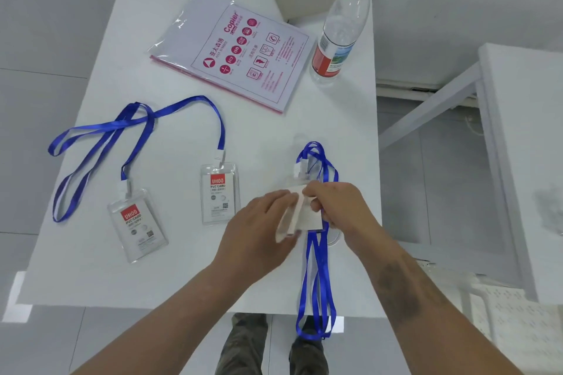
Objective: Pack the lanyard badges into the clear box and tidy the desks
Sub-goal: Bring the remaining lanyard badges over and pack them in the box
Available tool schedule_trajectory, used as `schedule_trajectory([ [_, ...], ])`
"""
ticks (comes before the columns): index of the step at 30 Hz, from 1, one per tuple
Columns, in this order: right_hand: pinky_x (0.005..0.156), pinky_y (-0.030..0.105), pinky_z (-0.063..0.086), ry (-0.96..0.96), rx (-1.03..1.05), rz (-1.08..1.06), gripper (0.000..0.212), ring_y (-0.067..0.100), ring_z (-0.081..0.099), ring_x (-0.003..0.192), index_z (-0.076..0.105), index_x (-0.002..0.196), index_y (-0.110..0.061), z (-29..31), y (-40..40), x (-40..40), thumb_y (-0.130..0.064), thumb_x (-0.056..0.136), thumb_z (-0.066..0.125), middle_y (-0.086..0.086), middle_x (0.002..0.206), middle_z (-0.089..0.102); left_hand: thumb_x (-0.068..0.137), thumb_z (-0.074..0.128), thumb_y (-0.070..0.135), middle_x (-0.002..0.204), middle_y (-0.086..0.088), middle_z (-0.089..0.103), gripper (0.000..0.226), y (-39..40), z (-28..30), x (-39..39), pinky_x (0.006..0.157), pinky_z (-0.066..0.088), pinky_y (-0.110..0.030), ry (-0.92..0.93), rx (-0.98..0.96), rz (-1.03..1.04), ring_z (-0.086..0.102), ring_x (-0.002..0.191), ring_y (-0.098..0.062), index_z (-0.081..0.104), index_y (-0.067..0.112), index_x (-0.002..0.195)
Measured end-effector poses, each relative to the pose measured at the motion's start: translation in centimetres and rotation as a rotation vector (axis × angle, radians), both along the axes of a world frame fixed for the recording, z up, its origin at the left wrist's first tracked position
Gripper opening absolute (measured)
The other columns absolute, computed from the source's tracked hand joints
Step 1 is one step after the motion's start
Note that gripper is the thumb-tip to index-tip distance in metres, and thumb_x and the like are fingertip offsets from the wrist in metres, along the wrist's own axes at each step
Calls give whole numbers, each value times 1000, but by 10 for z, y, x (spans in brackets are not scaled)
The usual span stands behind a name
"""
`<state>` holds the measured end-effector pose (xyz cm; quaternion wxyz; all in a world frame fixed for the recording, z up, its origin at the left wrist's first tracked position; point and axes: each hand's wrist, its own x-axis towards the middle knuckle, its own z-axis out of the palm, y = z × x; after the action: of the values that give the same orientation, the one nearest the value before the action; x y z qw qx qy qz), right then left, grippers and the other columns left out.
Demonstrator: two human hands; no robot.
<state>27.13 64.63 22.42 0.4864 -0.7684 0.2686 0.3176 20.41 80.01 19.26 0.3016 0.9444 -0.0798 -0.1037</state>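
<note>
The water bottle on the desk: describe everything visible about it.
The water bottle is clear, ribbed plastic with a red screw cap, closed, and a red, white and green label around its lower body. It looks nearly empty, though the level is hard to judge. It stands upright near the far right edge of the white desk, just right of the copier paper pack. Neither hand touches it.

Three blue-lanyard badges [218,198] lie on white desk [182,137].
</note>
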Motion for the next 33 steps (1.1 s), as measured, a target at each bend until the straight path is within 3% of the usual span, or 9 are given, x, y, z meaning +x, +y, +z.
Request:
schedule_trajectory([
  [4, 59, 23, 46, -218, 135, 7, 19, 9, 52, 58, 65, 71, -22, 28, -3, -6, -30, 89, 63, -9, 69, 67, 88, 65, 26, 103, 13, 70, 19, 17, 39, -3, 73, 57, -15, -79, -218, 189, 67, 86, -3, 69, 27, 107],
  [7, 68, 18, 54, -400, 144, 0, 16, 4, 67, 85, 69, 92, -32, 39, -2, -10, -30, 96, 54, -16, 94, 71, 90, 62, 33, 95, 24, 67, 14, 25, 79, 2, 65, 51, -5, 257, -523, 437, 68, 83, -7, 60, 46, 94],
  [10, 67, 16, 55, -303, 287, -20, 35, 5, 70, 84, 73, 92, -34, 48, 8, -14, -40, 101, 40, -15, 91, 74, 88, 65, 26, 91, 11, 75, 14, 33, 100, 9, 66, 58, -17, 425, -769, 507, 73, 78, -16, 67, 34, 99],
  [14, 95, 37, 51, -91, 335, -192, 49, 22, 69, 98, 72, 78, -37, 48, 25, -20, -63, 94, 33, -5, 87, 76, 90, 61, 17, 101, -2, 76, 24, 35, 110, 19, 69, 61, -27, 605, -1060, 571, 74, 82, -22, 66, 18, 113],
  [19, 74, 20, 49, -283, 362, -119, 42, 3, 66, 68, 66, 79, -19, 47, 36, -26, -33, 105, 36, -6, 69, 72, 90, 60, 16, 98, -6, 75, 23, 34, 114, 40, 60, 57, -20, 665, -1295, 699, 71, 74, -13, 67, 13, 112],
  [23, 73, 13, 47, -513, 290, 59, 29, 2, 57, 71, 66, 98, -29, 52, 31, -19, -25, 104, 38, -5, 75, 64, 94, 58, 16, 97, -4, 75, 22, 35, 128, 59, 66, 58, -20, 609, -1350, 664, 71, 75, -11, 64, 17, 114],
  [27, 65, 13, 45, -550, 128, 268, 27, -2, 54, 65, 58, 87, -41, 68, 36, -7, -32, 104, 38, -12, 74, 62, 92, 63, 16, 102, -4, 76, 24, 33, 144, 77, 66, 60, -24, 515, -1270, 620, 74, 79, -15, 64, 18, 117],
  [29, 65, 18, 44, -550, 16, 427, 30, 1, 53, 63, 56, 79, -35, 77, 40, -6, -37, 103, 37, -12, 72, 60, 90, 67, 18, 104, -1, 76, 21, 30, 143, 83, 69, 60, -26, 396, -1028, 648, 75, 83, -18, 66, 20, 111],
  [33, 68, 33, 47, -665, -167, 657, 31, 12, 56, 72, 63, 95, -16, 103, 36, -2, -35, 102, 40, -3, 78, 62, 90, 68, 23, 90, 12, 72, 13, 35, 131, 82, 63, 57, -17, 153, -529, 505, 72, 77, -8, 69, 24, 103],
])
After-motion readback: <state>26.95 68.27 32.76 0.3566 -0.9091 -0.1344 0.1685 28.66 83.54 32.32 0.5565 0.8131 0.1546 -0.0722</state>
